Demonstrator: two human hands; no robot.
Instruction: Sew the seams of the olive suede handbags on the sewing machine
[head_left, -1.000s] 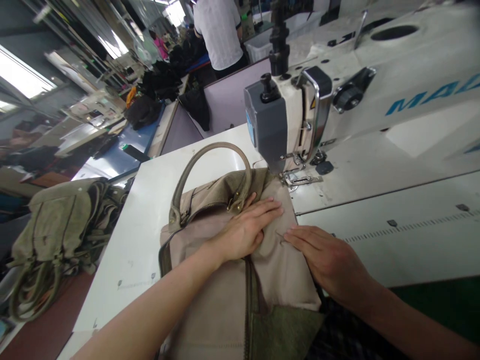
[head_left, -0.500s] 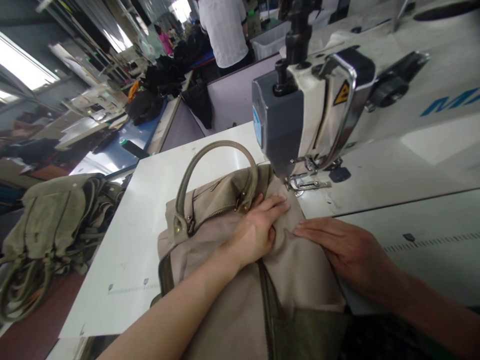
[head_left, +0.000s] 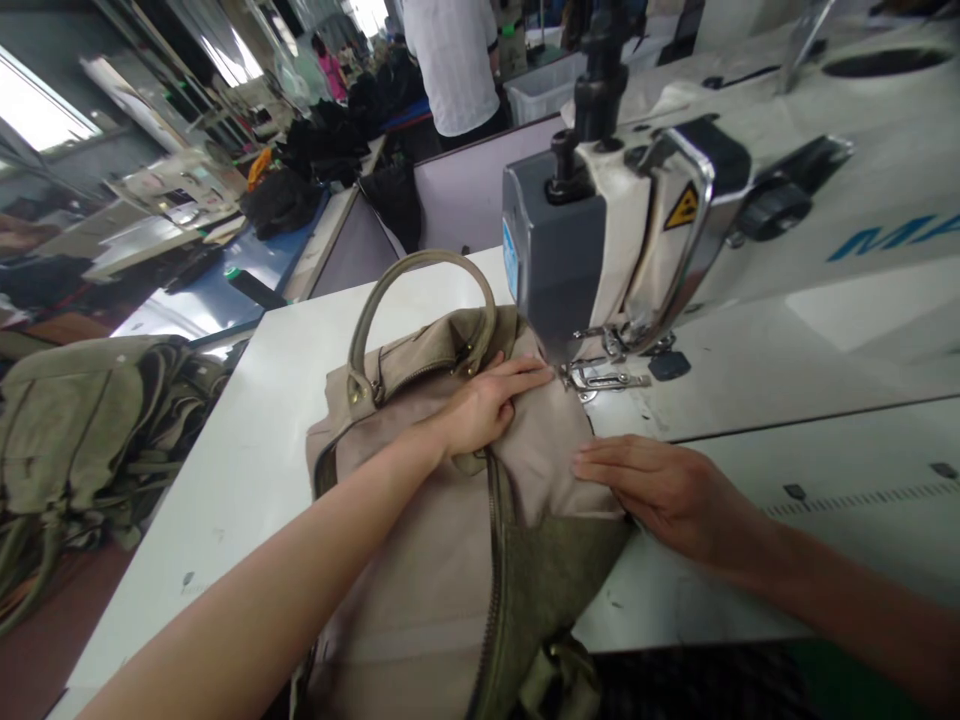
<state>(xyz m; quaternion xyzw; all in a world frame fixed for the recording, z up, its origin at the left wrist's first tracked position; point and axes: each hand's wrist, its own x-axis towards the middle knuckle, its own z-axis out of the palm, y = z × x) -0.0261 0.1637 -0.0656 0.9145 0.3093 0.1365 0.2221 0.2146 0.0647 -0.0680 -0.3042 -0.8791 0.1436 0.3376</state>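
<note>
A khaki canvas handbag [head_left: 420,560] with a curved handle [head_left: 405,275] lies on the white sewing table [head_left: 247,440], its beige lining turned outward. My left hand [head_left: 484,405] presses flat on the lining, fingertips close to the presser foot [head_left: 600,378] of the sewing machine [head_left: 675,230]. My right hand [head_left: 660,490] lies flat on the lining's right edge, fingers stretched toward the left. Neither hand grips anything.
A pile of matching khaki bags [head_left: 82,420] sits to the left, below table level. A person in a white shirt [head_left: 454,60] stands at the back. Other worktables with dark fabric [head_left: 292,190] stretch behind. The machine's bed [head_left: 787,370] fills the right side.
The bag has been slid forward, so the lining's edge now sits at the presser foot. Both hands moved with it, and the bag's green lower panel came onto the table.
</note>
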